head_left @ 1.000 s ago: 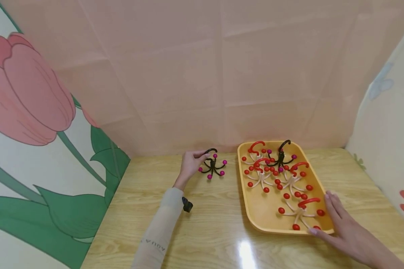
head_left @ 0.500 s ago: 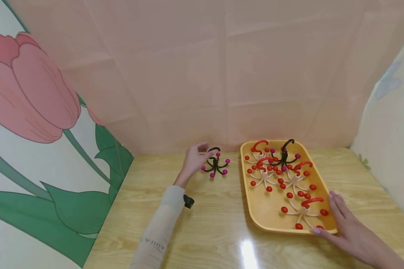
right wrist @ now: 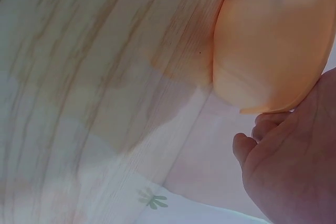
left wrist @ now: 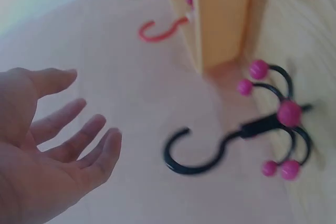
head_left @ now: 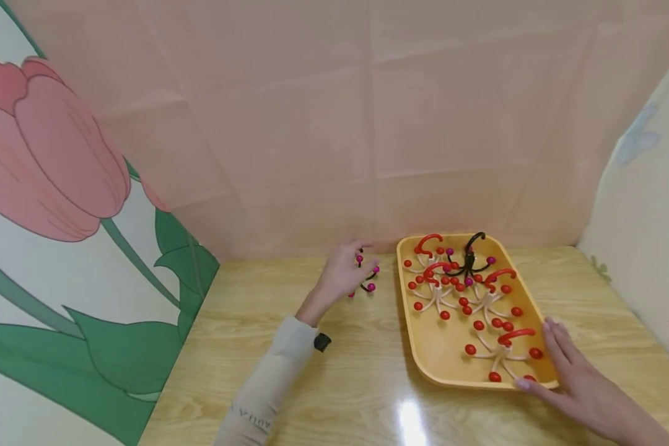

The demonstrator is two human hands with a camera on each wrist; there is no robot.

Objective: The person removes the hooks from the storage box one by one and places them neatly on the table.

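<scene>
A black multi-prong hook hanger (left wrist: 260,126) with magenta ball tips stands on the table, left of the tray. My left hand (head_left: 341,272) is spread beside it and hides much of it in the head view. The left wrist view shows a gap between these fingers and the hanger's curved top. My right hand (head_left: 582,384) grips the near right corner of the yellow tray (head_left: 418,356), thumb on the front rim and fingers along the side. Inside lie several pale hangers with red tops and balls (head_left: 500,354), plus another black one (head_left: 469,263) at the back.
The wooden table (head_left: 245,310) meets a pink cloth backdrop (head_left: 290,155) just behind the hanger and tray. A tulip-patterned panel (head_left: 72,161) stands at the left. A pale panel (head_left: 655,204) with floral prints borders the right.
A second ago my left hand pinched the standing black hanger's top. It has let go and shifted right across the hanger. My right hand and the tray stay put.
</scene>
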